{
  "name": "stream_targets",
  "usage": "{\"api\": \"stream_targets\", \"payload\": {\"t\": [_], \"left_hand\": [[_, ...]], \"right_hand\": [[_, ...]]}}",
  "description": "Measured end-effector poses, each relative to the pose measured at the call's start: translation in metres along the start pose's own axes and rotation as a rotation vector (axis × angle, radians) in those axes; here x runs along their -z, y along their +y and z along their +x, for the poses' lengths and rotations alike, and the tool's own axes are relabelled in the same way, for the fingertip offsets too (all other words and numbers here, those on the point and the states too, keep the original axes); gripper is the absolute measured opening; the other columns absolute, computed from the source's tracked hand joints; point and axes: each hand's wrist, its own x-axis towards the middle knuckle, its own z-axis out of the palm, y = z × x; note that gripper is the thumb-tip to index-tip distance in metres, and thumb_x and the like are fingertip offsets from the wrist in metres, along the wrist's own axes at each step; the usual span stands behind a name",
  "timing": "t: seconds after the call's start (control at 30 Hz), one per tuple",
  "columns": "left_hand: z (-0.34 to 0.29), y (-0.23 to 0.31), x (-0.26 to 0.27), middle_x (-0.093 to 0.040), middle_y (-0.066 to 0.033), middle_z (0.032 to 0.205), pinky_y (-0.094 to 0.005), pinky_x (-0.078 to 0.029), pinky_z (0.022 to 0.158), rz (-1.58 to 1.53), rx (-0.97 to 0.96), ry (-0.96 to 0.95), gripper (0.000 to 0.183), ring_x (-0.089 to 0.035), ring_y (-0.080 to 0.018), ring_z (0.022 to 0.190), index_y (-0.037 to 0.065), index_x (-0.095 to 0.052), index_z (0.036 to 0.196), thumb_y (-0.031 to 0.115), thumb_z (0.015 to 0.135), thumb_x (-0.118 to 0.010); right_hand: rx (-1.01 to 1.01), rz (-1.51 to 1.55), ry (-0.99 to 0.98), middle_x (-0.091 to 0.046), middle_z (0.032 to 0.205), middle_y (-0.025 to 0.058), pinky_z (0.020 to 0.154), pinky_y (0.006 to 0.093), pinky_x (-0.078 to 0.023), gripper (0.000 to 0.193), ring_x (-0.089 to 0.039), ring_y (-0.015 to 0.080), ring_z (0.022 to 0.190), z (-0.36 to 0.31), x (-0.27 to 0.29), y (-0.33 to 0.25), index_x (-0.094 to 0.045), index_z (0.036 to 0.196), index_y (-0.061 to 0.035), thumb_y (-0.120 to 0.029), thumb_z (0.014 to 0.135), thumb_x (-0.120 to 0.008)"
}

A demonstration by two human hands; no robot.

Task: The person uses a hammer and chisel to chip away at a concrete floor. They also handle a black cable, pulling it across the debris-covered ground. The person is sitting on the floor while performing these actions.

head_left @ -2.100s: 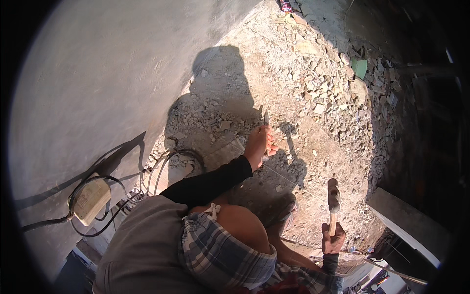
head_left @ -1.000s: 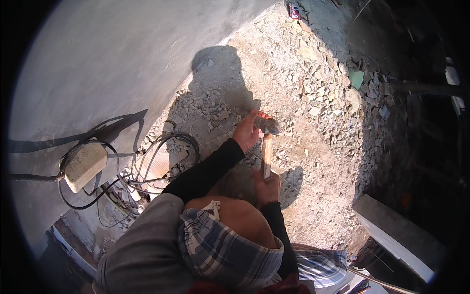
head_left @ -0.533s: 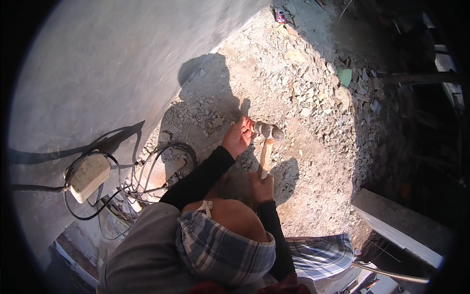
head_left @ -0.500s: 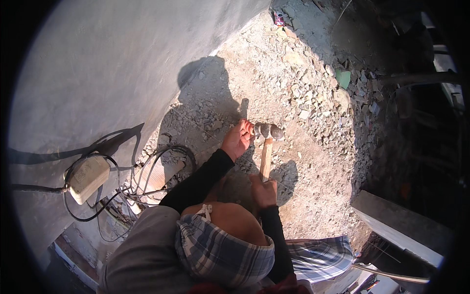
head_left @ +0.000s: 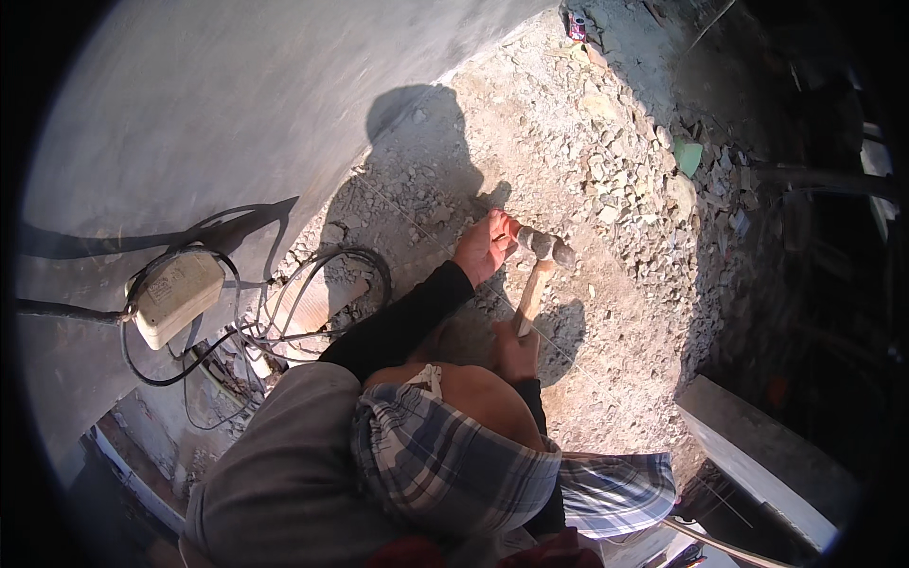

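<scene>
My right hand (head_left: pixel 514 352) is wrapped round the wooden handle of a hammer (head_left: pixel 535 289). The hammer's grey metal head (head_left: pixel 547 246) is level with my left fingertips, over the dusty, rubble-strewn ground. My left hand (head_left: pixel 483 248) is closed, its fingers pinched together at a reddish spot right by one end of the hammer head. Whatever those fingers hold is too small and too hidden to name. Whether the hammer head touches it, I cannot tell. Both forearms wear black sleeves, and a thin line runs along the ground beneath the hands.
A grey wall (head_left: pixel 237 114) rises on the left. Beside it hangs a pale box (head_left: pixel 178 295) with looped black cable (head_left: pixel 383 275). Broken rubble (head_left: pixel 625 180) spreads to the right, with a can (head_left: pixel 577 28) at the far end. A pale slab (head_left: pixel 757 454) lies at lower right.
The whole view has shifted, so the ground and wall sit further right and higher. The hammer's handle leans more, its lower end swung left relative to its head. Both grips stay closed.
</scene>
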Motion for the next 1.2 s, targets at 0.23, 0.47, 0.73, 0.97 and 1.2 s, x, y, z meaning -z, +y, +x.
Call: {"api": "stream_targets", "payload": {"t": [0.23,0.47,0.73,0.97,1.2], "left_hand": [[-0.003,0.009,0.0,-0.066,-0.0043,0.106,-0.0407,-0.051,0.093,-0.029,0.029,-0.066,0.025,-0.064,-0.021,0.102,0.011,-0.06,0.109,0.034,0.103,-0.054],[0.006,0.006,0.005,-0.066,-0.0039,0.106,-0.0414,-0.051,0.093,0.039,0.06,-0.198,0.023,-0.065,-0.0204,0.099,0.012,-0.06,0.106,0.034,0.103,-0.053],[0.002,0.017,0.011,-0.064,-0.0043,0.104,-0.038,-0.053,0.094,0.025,0.044,-0.038,0.025,-0.065,-0.0213,0.097,0.01,-0.058,0.106,0.034,0.104,-0.053],[0.016,0.012,0.021,-0.064,0.0008,0.098,-0.0385,-0.052,0.093,0.019,0.038,-0.099,0.022,-0.063,-0.0192,0.099,0.01,-0.06,0.105,0.032,0.103,-0.054],[0.005,0.021,0.023,-0.064,-0.0009,0.092,-0.0416,-0.047,0.105,-0.043,0.004,-0.192,0.019,-0.064,-0.0181,0.087,0.011,-0.059,0.098,0.026,0.105,-0.05]], "right_hand": [[0.849,0.687,0.122,-0.033,0.055,-0.0008,0.047,0.0301,-0.037,0.027,-0.035,0.0124,0.046,-0.096,0.074,-0.211,-0.039,0.073,-0.013,-0.019,0.093,-0.056],[0.314,0.036,0.293,-0.056,0.076,0.0043,0.061,0.0306,-0.043,0.02,-0.051,0.0124,0.067,-0.007,0.005,-0.04,-0.055,0.088,-0.0024,-0.018,0.086,-0.067],[0.87,0.71,0.084,-0.034,0.053,-0.0002,0.047,0.0292,-0.036,0.022,-0.033,0.0109,0.045,-0.092,0.049,-0.213,-0.038,0.077,-0.0112,-0.014,0.09,-0.055],[0.183,0.168,0.158,-0.056,0.068,0.0021,0.052,0.028,-0.043,0.028,-0.05,0.0133,0.052,0.008,-0.023,0.022,-0.056,0.089,-0.003,-0.028,0.086,-0.07],[0.495,0.547,0.107,-0.051,0.064,0.0036,0.048,0.026,-0.037,0.011,-0.047,0.01,0.052,-0.062,0.026,-0.144,-0.051,0.081,-0.0055,-0.007,0.089,-0.059]]}}
